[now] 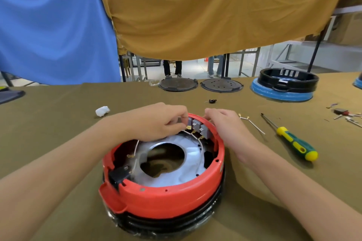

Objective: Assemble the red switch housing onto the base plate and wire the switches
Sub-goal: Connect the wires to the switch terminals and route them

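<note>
Left hand (156,121) pinching a wire terminal at the grey switches (196,126) on the far rim of the red housing (166,197), right hand (225,123) with fingers curled over that rim, grip unclear: risk of bending the terminal or landing it on the wrong switch if pushed askew.

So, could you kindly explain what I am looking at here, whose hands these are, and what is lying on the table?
There is only one picture, from a camera worn on a person's head, looking down at their own bare hands; no robot is involved. The left hand pinches at the grey switches inside the far rim of the red housing, where thin wires end. The right hand rests on that rim beside them. On the cloth-covered table lie a screwdriver, loose wires, a white wad, two dark round plates and a black ring on a blue base.
</note>
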The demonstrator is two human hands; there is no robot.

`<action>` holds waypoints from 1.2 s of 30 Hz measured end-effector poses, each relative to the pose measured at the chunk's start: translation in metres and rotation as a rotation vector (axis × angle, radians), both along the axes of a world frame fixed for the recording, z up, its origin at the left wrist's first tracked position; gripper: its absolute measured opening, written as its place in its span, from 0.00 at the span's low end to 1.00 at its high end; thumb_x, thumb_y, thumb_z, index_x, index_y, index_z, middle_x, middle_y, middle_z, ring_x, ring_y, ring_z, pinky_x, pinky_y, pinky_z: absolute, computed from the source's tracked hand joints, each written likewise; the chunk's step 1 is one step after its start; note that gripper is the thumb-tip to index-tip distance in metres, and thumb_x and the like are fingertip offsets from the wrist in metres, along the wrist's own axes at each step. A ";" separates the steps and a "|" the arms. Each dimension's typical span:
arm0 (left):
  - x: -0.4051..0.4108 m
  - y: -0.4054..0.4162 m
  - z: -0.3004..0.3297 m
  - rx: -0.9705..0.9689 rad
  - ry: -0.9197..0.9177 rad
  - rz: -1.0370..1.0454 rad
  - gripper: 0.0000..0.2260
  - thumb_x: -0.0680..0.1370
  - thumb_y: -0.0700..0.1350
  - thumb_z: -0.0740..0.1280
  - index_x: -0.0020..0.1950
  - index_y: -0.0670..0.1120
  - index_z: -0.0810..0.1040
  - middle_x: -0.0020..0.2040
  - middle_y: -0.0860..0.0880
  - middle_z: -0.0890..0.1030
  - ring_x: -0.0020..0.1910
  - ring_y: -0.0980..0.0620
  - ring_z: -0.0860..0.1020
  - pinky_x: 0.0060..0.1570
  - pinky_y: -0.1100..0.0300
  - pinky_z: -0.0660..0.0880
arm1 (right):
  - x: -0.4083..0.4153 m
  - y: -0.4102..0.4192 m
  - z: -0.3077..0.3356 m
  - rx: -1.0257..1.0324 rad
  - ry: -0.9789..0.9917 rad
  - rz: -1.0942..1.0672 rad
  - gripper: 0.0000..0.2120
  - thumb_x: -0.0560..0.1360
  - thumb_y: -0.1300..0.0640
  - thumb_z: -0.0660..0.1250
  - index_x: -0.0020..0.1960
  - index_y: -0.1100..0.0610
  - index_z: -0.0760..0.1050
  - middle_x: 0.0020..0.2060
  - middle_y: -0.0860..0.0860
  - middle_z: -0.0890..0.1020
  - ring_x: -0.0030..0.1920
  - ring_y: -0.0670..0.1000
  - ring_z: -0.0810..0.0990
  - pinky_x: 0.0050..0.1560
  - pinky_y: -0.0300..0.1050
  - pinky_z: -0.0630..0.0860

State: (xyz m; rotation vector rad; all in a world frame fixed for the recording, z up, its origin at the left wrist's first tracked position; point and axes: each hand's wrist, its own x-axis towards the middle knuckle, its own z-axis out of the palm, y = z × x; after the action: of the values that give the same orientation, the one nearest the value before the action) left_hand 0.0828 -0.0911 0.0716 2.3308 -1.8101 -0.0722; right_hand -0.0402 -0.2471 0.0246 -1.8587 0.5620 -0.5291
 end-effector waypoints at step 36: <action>-0.037 -0.024 -0.022 -0.066 0.835 0.524 0.08 0.78 0.43 0.67 0.39 0.44 0.76 0.28 0.52 0.74 0.23 0.56 0.67 0.22 0.64 0.61 | 0.004 -0.009 -0.007 -0.015 -0.079 0.134 0.06 0.79 0.53 0.66 0.48 0.53 0.81 0.29 0.46 0.81 0.30 0.44 0.79 0.33 0.37 0.74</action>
State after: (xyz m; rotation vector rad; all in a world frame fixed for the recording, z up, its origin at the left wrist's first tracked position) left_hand 0.0458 -0.1149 0.0500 2.1478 -0.7802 -0.7565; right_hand -0.0363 -0.2565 0.0179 -1.8656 0.3792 -0.5158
